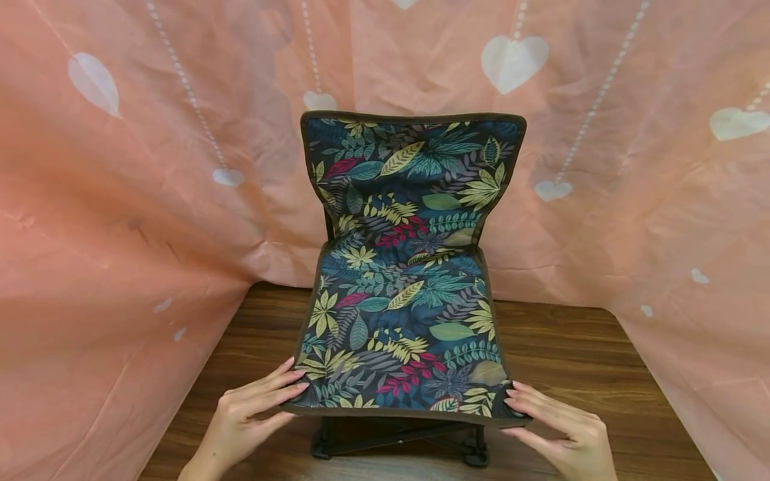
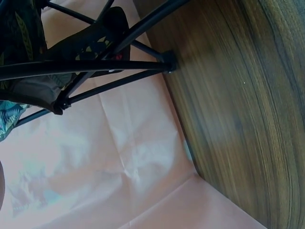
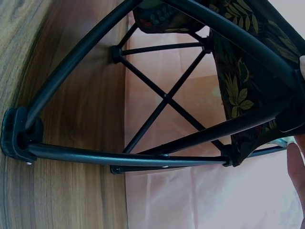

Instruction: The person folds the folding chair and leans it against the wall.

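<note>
A folding chair with a dark leaf-print fabric seat and back stands unfolded, its backrest away from me. My left hand pinches the seat's front left corner, fingers on top and thumb beneath the edge. At the front right corner my right hand grips in the same way. Black crossed tubes form the frame under the seat, ending in plastic feet on the wood surface. In the left wrist view the frame tubes show from below, with only a sliver of the hand at the edge.
The chair stands on a dark wood-grain tabletop. Pink cloth with white hearts hangs on the left, behind and on the right, close behind the backrest.
</note>
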A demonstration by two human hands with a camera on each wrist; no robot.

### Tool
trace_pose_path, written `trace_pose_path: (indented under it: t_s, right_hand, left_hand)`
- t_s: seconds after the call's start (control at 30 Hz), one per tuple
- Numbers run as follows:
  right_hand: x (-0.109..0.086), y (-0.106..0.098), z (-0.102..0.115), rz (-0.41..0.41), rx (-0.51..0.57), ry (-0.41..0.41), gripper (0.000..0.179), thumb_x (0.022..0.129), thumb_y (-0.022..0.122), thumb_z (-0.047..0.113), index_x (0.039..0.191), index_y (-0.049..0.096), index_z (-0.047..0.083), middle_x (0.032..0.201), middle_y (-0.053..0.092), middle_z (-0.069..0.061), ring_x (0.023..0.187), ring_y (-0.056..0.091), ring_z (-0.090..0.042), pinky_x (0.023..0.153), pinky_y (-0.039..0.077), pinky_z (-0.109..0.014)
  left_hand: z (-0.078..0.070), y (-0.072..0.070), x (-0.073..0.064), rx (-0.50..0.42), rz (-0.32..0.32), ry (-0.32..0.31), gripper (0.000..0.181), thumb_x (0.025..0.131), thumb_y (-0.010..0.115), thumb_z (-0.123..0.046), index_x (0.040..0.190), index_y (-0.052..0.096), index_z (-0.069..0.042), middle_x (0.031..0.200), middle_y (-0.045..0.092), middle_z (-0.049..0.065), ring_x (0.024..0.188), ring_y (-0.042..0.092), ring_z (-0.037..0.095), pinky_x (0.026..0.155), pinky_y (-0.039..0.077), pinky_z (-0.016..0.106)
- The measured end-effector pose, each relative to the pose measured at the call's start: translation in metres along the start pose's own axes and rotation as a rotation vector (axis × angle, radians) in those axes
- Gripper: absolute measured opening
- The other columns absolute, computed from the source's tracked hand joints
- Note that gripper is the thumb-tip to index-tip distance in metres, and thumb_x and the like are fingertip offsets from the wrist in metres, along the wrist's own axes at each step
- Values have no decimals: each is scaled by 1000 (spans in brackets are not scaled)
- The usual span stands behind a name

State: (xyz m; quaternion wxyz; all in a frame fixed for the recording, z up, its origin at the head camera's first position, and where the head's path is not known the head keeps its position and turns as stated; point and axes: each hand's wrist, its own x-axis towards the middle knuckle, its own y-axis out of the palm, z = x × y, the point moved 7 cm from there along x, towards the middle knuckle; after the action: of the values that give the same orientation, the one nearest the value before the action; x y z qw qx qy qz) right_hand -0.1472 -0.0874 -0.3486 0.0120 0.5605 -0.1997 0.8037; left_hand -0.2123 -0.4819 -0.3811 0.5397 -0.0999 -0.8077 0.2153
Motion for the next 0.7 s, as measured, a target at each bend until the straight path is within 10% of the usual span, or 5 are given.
trace_pose_path:
  t_s: [0.7]
  right_hand:
    - [0,2,-2,4,7,28,34,77,81,17,89,72,-14,108,73,-16,114,65,-11,93,48,-10]
  left_hand:
    - [2,0,-2,-24,-2,7,32,84,73,-20,109,73,1,119,69,17,128,56,19,102,44,14]
